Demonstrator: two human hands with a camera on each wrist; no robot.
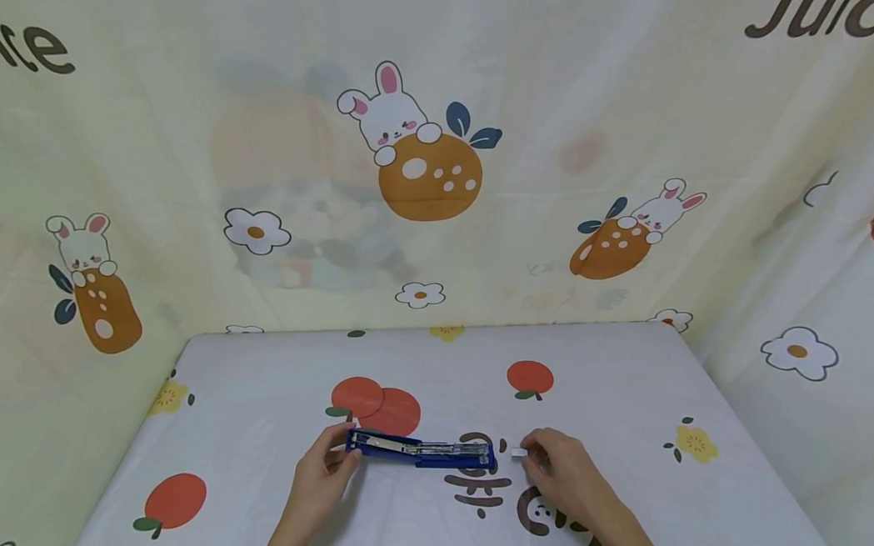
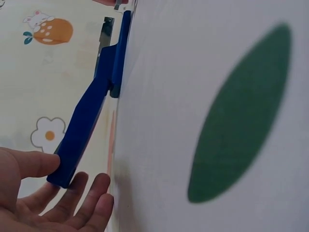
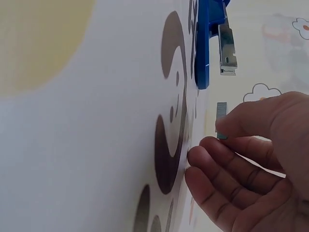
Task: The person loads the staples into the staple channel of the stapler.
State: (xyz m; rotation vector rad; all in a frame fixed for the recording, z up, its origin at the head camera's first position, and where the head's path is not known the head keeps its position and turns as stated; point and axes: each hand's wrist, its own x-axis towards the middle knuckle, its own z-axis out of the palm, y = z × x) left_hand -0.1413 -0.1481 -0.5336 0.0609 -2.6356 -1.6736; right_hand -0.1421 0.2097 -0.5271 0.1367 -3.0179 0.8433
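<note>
A blue stapler (image 1: 418, 451) lies swung wide apart on the table, its metal staple channel (image 1: 455, 450) facing up. My left hand (image 1: 327, 468) pinches the end of its raised top cover between thumb and fingers; the left wrist view shows that cover (image 2: 79, 130) slanting up from the base. Just off the stapler's right end, my right hand (image 1: 561, 466) pinches a short strip of staples (image 1: 519, 452) between thumb and index finger. In the right wrist view the staple strip (image 3: 221, 113) points toward the tip of the metal channel (image 3: 227, 50), with a gap between them.
The table is spread with a white cloth (image 1: 265, 417) printed with red fruit, yellow flowers and dark lettering. Behind it and at both sides hangs a pale curtain (image 1: 518, 243) with rabbit and flower prints.
</note>
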